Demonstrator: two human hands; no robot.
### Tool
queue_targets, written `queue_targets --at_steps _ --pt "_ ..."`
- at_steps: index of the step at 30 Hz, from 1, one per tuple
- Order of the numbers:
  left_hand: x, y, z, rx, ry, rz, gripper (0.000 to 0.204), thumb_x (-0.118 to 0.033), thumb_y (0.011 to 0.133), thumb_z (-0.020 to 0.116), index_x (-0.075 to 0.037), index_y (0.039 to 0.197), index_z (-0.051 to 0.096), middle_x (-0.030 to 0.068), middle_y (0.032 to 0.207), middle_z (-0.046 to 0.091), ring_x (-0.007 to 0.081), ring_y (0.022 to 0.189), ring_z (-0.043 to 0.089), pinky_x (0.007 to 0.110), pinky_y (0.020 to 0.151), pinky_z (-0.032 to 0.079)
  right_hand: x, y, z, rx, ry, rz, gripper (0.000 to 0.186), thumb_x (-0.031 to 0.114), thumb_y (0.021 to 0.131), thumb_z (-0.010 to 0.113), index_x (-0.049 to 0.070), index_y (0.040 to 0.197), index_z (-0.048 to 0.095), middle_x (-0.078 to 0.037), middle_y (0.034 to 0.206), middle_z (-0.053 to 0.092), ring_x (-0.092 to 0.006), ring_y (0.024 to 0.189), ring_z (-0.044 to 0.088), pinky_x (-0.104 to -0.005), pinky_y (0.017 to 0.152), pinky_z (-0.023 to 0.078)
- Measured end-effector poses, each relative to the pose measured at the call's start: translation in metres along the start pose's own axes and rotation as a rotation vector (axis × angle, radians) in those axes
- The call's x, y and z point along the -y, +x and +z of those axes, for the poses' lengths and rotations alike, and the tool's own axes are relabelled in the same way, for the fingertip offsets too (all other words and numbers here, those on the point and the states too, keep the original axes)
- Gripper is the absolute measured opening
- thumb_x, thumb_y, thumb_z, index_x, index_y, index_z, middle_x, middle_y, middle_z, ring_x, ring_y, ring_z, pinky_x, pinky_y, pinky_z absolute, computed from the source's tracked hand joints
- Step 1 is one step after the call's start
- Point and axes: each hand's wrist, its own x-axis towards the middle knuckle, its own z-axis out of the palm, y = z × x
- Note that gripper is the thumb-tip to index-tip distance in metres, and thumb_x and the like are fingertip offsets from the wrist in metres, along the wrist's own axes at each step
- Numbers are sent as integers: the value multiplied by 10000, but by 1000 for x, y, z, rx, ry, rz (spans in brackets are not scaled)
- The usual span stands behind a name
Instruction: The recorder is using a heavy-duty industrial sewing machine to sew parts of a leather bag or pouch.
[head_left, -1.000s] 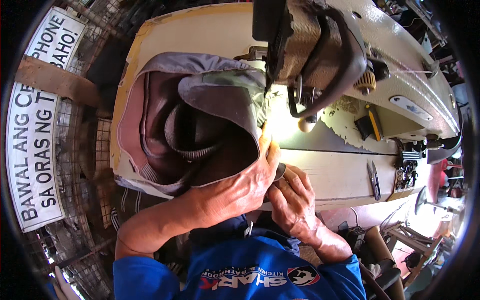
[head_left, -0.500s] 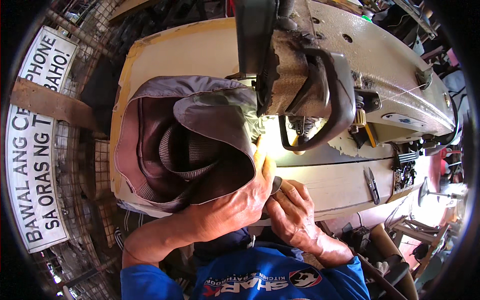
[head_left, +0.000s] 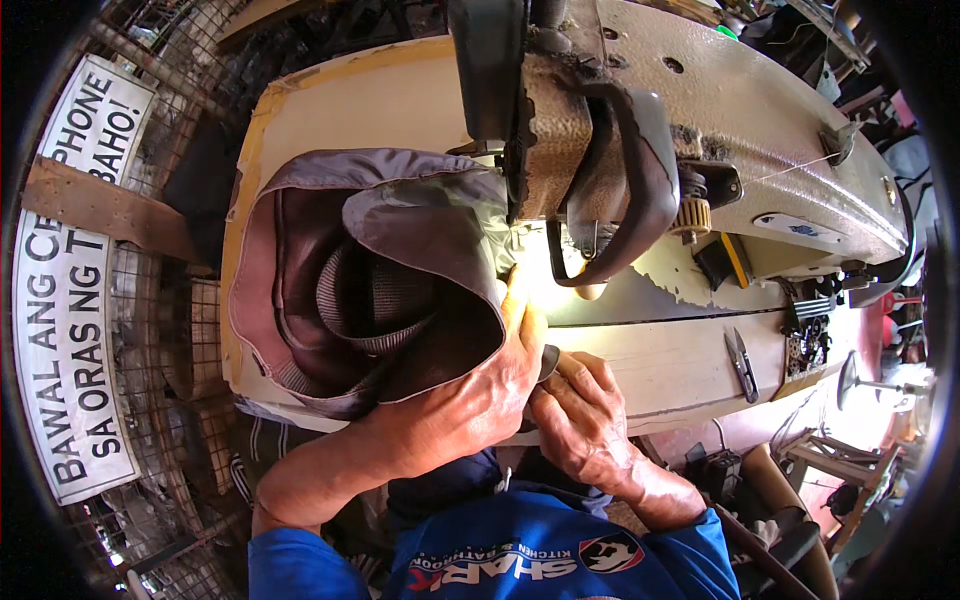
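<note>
A dark grey-purple fabric bag (head_left: 430, 235) stands with its mouth gaping on the sewing machine's bed. A black ribbed webbing strap (head_left: 375, 345) curls inside it. My left hand (head_left: 465, 390) grips the bag's near right side, fingertips beside the lit needle area of the sewing machine (head_left: 560, 150). The needle itself is hidden. Just to the right, my right hand (head_left: 583, 415) is closed, pinching a small dark edge of material (head_left: 549, 362) against the left hand; whether it belongs to the bag cannot be told.
Thread snips (head_left: 741, 365) lie on the pale table (head_left: 660, 365) at right. A black and yellow object (head_left: 725, 262) sits under the machine arm. Wire mesh (head_left: 180, 320) and a white sign (head_left: 75, 290) border the left side. Several tools and wooden pieces crowd the right.
The machine head appears a little further left in the view. Both hands and the bag keep nearly the same place and grip.
</note>
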Motion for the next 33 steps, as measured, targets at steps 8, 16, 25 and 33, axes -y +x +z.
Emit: queue_targets --at_steps 8,16,25,33 --pt "3 3 0 -70 147 42 535 -231 880 499 175 1221 562 304 1308 554 391 1282 503 469 1125 342 0 0 2 34 5 45 298 118 674 662 24 951 609 -175 1121 647 -319 1161 576 -465 963 448" --pt "0 -10 -3 -109 374 122 480 -229 846 546 106 1173 651 231 1256 615 342 1191 568 451 1063 413 3 4 2 -15 -12 50 252 66 683 652 2 926 634 -188 1082 675 -331 1124 607 -464 945 462" --pt "2 -10 6 -170 243 69 494 -268 863 516 94 1186 610 210 1185 617 330 1154 569 422 1068 407 8 12 7 -33 -74 120 250 26 685 637 -6 933 630 -183 1106 670 -323 1114 613 -448 942 459" --pt "0 -3 12 -40 220 76 507 -240 872 535 108 1238 585 226 1286 580 320 1219 532 414 1064 401 3 6 6 -47 -47 106 281 59 703 635 2 978 636 -187 1123 667 -329 1148 595 -455 955 453"
